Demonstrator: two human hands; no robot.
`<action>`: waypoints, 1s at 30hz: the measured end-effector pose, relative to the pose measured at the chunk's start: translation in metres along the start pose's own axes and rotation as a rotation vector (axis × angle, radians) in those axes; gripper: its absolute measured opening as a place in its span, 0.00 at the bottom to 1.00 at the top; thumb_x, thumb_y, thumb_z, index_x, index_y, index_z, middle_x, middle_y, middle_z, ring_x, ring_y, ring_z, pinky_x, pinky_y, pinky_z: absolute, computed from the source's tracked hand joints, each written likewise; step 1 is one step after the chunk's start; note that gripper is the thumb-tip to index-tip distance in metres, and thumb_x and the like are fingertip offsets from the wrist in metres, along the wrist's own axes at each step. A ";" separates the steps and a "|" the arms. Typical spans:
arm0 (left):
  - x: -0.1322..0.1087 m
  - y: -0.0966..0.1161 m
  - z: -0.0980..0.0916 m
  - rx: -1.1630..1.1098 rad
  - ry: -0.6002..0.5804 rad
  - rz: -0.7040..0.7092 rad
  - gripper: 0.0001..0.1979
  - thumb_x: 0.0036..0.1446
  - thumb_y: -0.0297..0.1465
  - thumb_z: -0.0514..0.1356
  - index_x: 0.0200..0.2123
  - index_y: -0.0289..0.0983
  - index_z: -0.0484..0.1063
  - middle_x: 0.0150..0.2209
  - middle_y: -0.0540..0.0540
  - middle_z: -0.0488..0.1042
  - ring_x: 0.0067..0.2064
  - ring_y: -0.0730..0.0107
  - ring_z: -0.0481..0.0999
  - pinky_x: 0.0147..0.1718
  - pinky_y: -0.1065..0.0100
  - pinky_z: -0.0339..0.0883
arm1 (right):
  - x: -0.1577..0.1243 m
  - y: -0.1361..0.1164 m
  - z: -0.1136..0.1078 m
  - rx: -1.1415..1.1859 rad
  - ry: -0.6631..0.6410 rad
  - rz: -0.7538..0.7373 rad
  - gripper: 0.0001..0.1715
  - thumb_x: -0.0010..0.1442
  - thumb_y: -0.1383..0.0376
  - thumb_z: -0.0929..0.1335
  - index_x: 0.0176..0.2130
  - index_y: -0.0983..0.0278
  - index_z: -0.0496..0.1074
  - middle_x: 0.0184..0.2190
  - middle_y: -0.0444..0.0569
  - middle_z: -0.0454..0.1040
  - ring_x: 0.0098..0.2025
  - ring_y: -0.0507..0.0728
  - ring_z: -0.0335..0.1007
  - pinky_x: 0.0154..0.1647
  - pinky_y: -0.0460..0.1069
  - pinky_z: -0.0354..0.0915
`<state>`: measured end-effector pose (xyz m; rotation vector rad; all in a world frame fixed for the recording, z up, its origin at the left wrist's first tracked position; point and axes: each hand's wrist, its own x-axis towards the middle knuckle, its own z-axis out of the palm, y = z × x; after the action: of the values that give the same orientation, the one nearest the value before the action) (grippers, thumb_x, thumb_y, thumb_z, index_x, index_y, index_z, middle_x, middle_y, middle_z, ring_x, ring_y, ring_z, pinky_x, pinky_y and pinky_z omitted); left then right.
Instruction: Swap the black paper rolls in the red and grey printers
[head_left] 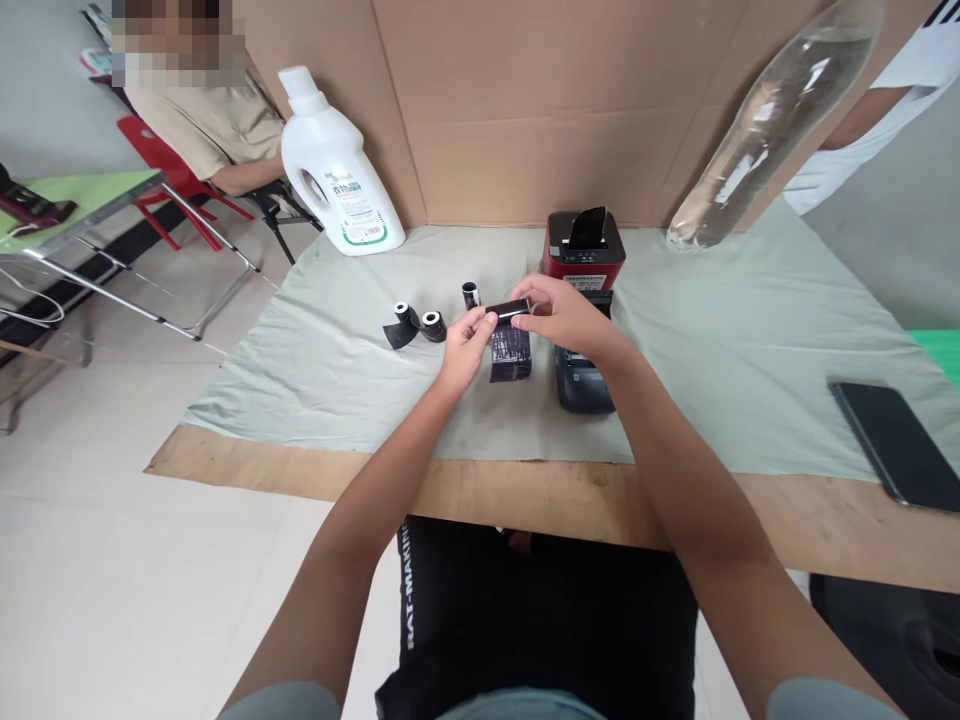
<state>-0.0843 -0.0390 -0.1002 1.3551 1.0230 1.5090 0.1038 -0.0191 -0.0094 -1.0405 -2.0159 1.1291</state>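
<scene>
A roll of glossy black film (508,311) is held level over the cloth, its loose end (511,355) hanging down and creased. At the roll's left end, my left hand (466,345) closes thumb and fingers on it. My right hand (566,315) grips the opposite end, fingers over the top and thumb below. Behind my left hand a small black-and-white roll (471,294) stands upright. To the left are two more black rolls with white cores, one (433,325) wound up and one (403,322) with its film trailing. My right forearm partly covers a dark printer-like device (581,385).
Behind the device sits a red-and-black box-shaped machine (585,245). A white detergent bottle (341,175) stands back left; a clear water-filled bag (780,120) leans back right against the cardboard (555,100). A phone (900,445) lies right. Two people are beyond the table.
</scene>
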 end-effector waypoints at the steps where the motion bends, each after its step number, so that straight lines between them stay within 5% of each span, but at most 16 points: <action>1: 0.000 -0.001 0.000 -0.009 0.005 -0.003 0.31 0.57 0.58 0.66 0.46 0.37 0.82 0.33 0.47 0.78 0.35 0.68 0.77 0.36 0.68 0.71 | 0.000 -0.001 0.001 -0.005 0.004 0.006 0.10 0.59 0.62 0.73 0.41 0.59 0.70 0.32 0.42 0.74 0.31 0.53 0.67 0.35 0.49 0.61; 4: 0.001 -0.004 -0.001 -0.047 0.040 0.006 0.30 0.56 0.58 0.68 0.45 0.37 0.82 0.35 0.46 0.79 0.39 0.66 0.78 0.40 0.67 0.72 | 0.001 -0.002 0.005 -0.016 0.024 0.076 0.07 0.63 0.60 0.69 0.42 0.59 0.72 0.26 0.41 0.69 0.27 0.53 0.63 0.32 0.50 0.59; 7: 0.001 -0.009 -0.001 -0.072 0.060 -0.059 0.32 0.57 0.60 0.65 0.47 0.37 0.81 0.29 0.49 0.73 0.32 0.71 0.74 0.34 0.68 0.70 | 0.003 0.001 0.008 -0.016 0.056 0.088 0.08 0.66 0.60 0.67 0.42 0.60 0.74 0.23 0.40 0.67 0.26 0.53 0.61 0.32 0.50 0.58; 12: 0.003 -0.017 -0.002 -0.078 0.064 -0.112 0.36 0.53 0.65 0.63 0.42 0.37 0.81 0.23 0.53 0.62 0.23 0.79 0.60 0.21 0.72 0.56 | 0.004 0.007 0.013 -0.027 0.063 -0.003 0.12 0.61 0.61 0.70 0.45 0.60 0.76 0.33 0.43 0.75 0.27 0.52 0.62 0.34 0.50 0.61; 15: 0.005 -0.023 -0.001 -0.093 0.084 -0.123 0.35 0.55 0.66 0.61 0.39 0.37 0.78 0.23 0.54 0.60 0.22 0.78 0.60 0.21 0.71 0.57 | 0.005 0.009 0.016 -0.040 0.117 -0.023 0.13 0.60 0.60 0.70 0.45 0.60 0.76 0.37 0.45 0.77 0.28 0.52 0.63 0.34 0.50 0.62; 20: 0.003 -0.023 0.002 -0.121 0.058 -0.118 0.31 0.62 0.61 0.59 0.45 0.37 0.76 0.31 0.48 0.75 0.36 0.66 0.78 0.34 0.66 0.71 | 0.010 0.016 0.020 0.043 0.212 0.044 0.13 0.66 0.53 0.68 0.43 0.59 0.74 0.25 0.42 0.72 0.24 0.53 0.64 0.32 0.50 0.62; 23: 0.001 -0.019 0.003 -0.076 0.012 -0.064 0.27 0.61 0.54 0.63 0.49 0.37 0.77 0.41 0.45 0.81 0.47 0.61 0.81 0.43 0.66 0.72 | 0.013 0.022 0.024 0.052 0.261 0.085 0.17 0.68 0.49 0.67 0.41 0.59 0.72 0.25 0.42 0.72 0.21 0.53 0.65 0.31 0.51 0.63; 30: 0.000 -0.020 0.008 -0.097 -0.065 -0.051 0.28 0.60 0.54 0.65 0.49 0.36 0.76 0.39 0.44 0.82 0.44 0.61 0.82 0.39 0.67 0.72 | 0.016 0.032 0.035 -0.026 0.345 0.136 0.25 0.71 0.43 0.61 0.39 0.59 0.71 0.30 0.48 0.74 0.25 0.56 0.70 0.32 0.52 0.66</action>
<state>-0.0753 -0.0329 -0.1182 1.2924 0.9250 1.4494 0.0792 -0.0096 -0.0521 -1.3041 -1.7120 0.9173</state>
